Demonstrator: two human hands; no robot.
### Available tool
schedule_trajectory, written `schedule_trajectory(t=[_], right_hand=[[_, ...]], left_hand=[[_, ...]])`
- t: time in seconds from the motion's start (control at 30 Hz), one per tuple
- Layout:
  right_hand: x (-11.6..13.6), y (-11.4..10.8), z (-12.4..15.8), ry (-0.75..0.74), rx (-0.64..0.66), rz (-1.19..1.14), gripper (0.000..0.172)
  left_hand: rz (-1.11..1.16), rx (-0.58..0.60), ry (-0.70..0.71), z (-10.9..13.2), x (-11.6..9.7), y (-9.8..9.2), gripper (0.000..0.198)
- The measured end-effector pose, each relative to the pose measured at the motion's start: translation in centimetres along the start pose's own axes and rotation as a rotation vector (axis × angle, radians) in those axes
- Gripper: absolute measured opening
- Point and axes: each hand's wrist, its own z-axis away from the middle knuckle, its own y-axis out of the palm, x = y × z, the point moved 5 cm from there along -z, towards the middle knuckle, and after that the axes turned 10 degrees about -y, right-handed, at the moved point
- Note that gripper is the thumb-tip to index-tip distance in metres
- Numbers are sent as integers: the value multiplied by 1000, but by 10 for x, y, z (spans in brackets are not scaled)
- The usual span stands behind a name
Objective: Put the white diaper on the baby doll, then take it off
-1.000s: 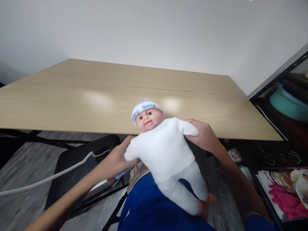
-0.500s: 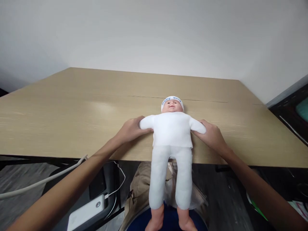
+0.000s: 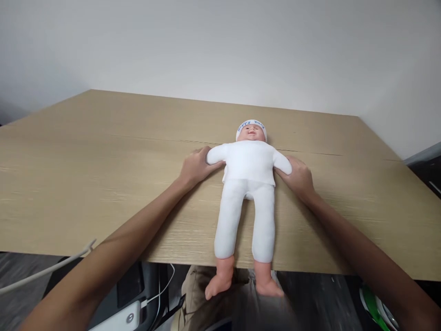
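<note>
Doll (image 3: 248, 184), white-clothed — overhanging near edge, tan wooden surface (image 3: 103, 184).
Left hand (image 3: 196, 168), right hand (image 3: 299, 177) grip sleeves (image 3: 216, 154) — likely soft; torso (image 3: 250, 161) steadier.

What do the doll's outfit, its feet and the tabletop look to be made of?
Outfit: matte white fabric, probably soft knit or fleece; no gloss, gently rounded over the body.
Feet: likely vinyl or soft plastic; smooth, moulded shape.
Tabletop: wood or wood-look laminate, can't tell which; satin-looking finish, pale grain streaks.
</note>
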Motion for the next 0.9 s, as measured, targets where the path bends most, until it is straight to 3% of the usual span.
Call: schedule_trajectory(t=[0.3, 0.53, 0.63, 0.73, 0.83, 0.9], right_hand=[[-36, 37, -70, -98, -25, -40, 49], [-53, 53, -111, -43, -41, 6, 50], [-60, 58, -118, -57, -31, 4, 55], [-70, 56, -109, -138, -24, -21, 65], [-83, 46, -89, -172, -17, -44, 73], [-91, 39, -77, -165, -8, -35, 68]], left_hand=[[-48, -98, 44, -73, 10, 17, 67], [-89, -143, 77, -127, 5, 31, 66], [-87, -108, 73, -130, 2, 29, 70], [-52, -100, 116, -118, 5, 23, 74], [-3, -98, 146, -107, 20, 20, 73], [38, -94, 151, -104, 33, 21, 73]])
